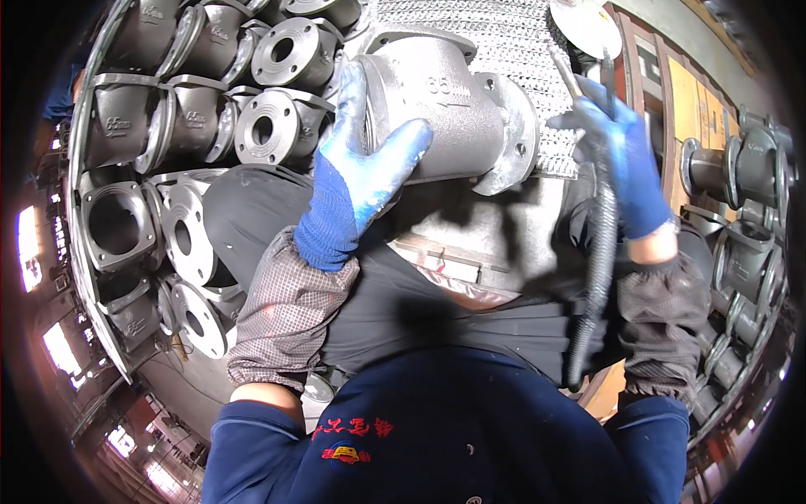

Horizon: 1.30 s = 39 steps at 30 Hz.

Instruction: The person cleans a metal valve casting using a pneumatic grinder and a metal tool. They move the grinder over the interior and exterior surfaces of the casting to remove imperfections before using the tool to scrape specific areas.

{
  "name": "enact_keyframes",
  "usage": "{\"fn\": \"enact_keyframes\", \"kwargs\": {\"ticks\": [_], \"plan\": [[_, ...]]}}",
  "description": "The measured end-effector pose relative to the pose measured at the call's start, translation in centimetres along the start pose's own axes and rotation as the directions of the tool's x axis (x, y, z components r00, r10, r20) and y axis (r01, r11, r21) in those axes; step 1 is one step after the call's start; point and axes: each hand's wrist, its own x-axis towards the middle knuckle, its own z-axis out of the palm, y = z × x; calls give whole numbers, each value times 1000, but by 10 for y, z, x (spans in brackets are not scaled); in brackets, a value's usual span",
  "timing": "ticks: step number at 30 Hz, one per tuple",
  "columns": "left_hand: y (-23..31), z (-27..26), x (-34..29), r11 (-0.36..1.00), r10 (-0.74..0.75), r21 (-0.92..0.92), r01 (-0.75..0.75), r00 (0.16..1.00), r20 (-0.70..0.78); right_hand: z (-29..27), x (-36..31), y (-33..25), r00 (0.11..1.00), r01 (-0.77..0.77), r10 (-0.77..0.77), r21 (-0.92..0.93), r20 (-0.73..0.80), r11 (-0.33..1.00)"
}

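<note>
A grey cast-iron valve body with flanges lies in front of me on a textured metal surface. My left hand, in a blue-and-white glove, grips its left flange, with the thumb across the body and the fingers up along the rim. To the right of the casting, my gloved right hand is closed round a slim rod-like tool. The tool's tip points up and left, apart from the casting. A black ribbed hose hangs from this hand towards my lap. The palm side of the right hand is hidden.
Similar castings stand stacked in rows on my left, inside a metal-edged rack. More flanged castings are piled at the far right. A white round disc and a wooden board lie beyond my right hand.
</note>
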Motion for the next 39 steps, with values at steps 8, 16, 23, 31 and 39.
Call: {"fn": "enact_keyframes", "kwargs": {"ticks": [8, 16, 23, 31, 39], "plan": [[5, 17, -8, 994, 23, 106, -21, 999, -25, -23, -23, -46, 845, -172, 328, -366, 422, 915], [21, 20, -10, 990, 27, 139, -28, 1000, 6, -54, 44, -20, 512, 610, -85, -293, 855, 737], [15, 24, -8, 916, 145, 379, -130, 989, -9, -45, 70, -38, 541, 451, 254, -531, 802, 717], [6, 22, -2, 888, 296, 360, -286, 955, 28, -65, 35, -55, 618, 134, 214, -369, 757, 920], [-35, 0, 11, 563, 669, 509, -651, 721, 181, -86, -14, 6, 917, 132, -89, -86, 390, 988]]}}
